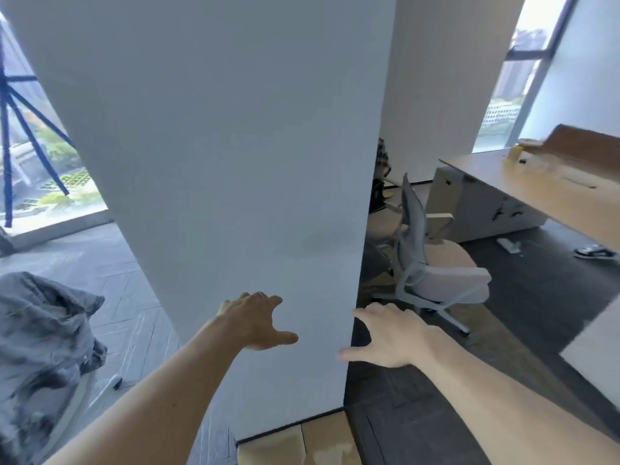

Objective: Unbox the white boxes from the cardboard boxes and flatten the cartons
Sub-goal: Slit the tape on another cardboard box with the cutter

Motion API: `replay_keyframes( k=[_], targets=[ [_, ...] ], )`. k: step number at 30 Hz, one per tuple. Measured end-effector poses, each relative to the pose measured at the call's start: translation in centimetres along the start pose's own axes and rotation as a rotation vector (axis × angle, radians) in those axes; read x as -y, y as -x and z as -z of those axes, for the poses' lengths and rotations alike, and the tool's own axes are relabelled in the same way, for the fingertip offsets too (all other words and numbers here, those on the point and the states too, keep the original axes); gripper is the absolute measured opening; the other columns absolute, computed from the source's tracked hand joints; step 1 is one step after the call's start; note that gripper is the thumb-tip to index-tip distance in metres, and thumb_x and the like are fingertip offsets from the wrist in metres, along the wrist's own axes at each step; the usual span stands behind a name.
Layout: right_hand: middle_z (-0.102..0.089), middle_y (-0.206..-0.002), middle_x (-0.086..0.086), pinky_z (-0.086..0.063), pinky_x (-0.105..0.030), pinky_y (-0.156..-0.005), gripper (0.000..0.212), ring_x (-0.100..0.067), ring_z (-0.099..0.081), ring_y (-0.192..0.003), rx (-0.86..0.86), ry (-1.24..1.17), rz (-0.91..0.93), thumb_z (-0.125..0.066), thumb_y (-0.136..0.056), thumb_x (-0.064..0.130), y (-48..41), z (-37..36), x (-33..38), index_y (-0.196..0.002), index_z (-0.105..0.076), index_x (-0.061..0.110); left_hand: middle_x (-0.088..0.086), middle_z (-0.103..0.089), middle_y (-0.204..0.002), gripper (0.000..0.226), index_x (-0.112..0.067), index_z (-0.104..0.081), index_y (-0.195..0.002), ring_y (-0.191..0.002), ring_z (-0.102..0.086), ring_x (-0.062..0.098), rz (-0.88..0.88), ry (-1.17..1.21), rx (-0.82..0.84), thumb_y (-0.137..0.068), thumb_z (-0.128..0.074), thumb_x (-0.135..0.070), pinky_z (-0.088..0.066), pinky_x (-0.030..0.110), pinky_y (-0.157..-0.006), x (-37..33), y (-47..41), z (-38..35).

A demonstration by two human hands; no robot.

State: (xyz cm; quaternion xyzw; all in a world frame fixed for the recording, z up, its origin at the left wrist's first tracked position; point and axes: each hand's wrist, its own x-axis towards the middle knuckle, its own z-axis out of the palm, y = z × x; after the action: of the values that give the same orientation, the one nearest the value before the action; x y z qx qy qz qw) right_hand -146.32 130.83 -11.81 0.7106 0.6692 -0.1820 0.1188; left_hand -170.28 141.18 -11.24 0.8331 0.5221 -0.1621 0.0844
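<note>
Both my arms reach forward with nothing in either hand. My left hand [255, 322] has its fingers spread in front of a wide white pillar [218, 146]; whether it touches the surface I cannot tell. My right hand [385, 337] is spread beside the pillar's right edge. Flat brown cardboard [302, 444] lies on the floor at the pillar's foot, by the bottom edge of the view. Another opened brown carton [583, 142] lies on a wooden desk [496, 172] at the far right. No white box shows clearly.
A grey office chair [436, 276] stands right of the pillar, with more chairs behind it. A crumpled grey cloth heap [43, 347] sits at the left. A person's shoe [595, 253] shows under the desk. A white panel [597, 347] cuts in at the right edge.
</note>
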Motion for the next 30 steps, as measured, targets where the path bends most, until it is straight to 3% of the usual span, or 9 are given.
replay_keyframes(
  k=[7,14,22,30],
  targets=[
    [-0.027,-0.163,0.002,-0.032,-0.056,-0.115,0.104,-0.029,-0.029,-0.148,-0.051,-0.163,-0.250,-0.039,-0.077,0.091,8.7,-2.1,-0.4,-0.159,-0.018,0.032,-0.003,-0.031,-0.164,0.096,-0.036,-0.021,-0.159,-0.150,-0.030,0.024,-0.247,-0.071,-0.026,-0.082,-0.049,-0.085,-0.029,0.051,-0.119,-4.7,0.5,0.6],
    [-0.023,-0.165,0.002,-0.031,-0.053,-0.115,0.102,-0.029,-0.024,-0.150,-0.055,-0.261,-0.611,-0.037,-0.078,0.091,23.0,-7.6,-5.2,-0.160,-0.015,0.034,-0.002,-0.026,-0.166,0.096,-0.035,-0.022,-0.160,-0.152,-0.025,0.028,-0.600,-0.200,-0.001,-0.082,-0.050,-0.084,-0.022,0.056,-0.120,-18.5,5.4,-0.9],
    [-0.025,-0.165,0.001,-0.034,-0.045,-0.113,0.107,-0.028,-0.032,-0.147,-0.213,-0.405,-0.942,-0.039,-0.074,0.093,44.6,-15.0,-11.2,-0.160,-0.017,0.032,-0.004,-0.026,-0.166,0.096,-0.035,-0.019,-0.160,-0.151,-0.026,0.023,-0.931,-0.334,-0.091,-0.082,-0.048,-0.084,-0.027,0.049,-0.119,-36.9,17.8,-0.7],
    [-0.021,-0.166,-0.001,-0.040,-0.050,-0.109,0.107,-0.030,-0.033,-0.146,-0.150,-0.419,-1.199,-0.038,-0.076,0.092,68.4,-23.6,-14.9,-0.160,-0.011,0.032,-0.002,-0.030,-0.163,0.093,-0.036,-0.019,-0.159,-0.149,-0.029,0.023,-1.192,-0.349,-0.106,-0.084,-0.048,-0.083,-0.027,0.050,-0.117,-54.1,35.4,-5.9]
  ],
)
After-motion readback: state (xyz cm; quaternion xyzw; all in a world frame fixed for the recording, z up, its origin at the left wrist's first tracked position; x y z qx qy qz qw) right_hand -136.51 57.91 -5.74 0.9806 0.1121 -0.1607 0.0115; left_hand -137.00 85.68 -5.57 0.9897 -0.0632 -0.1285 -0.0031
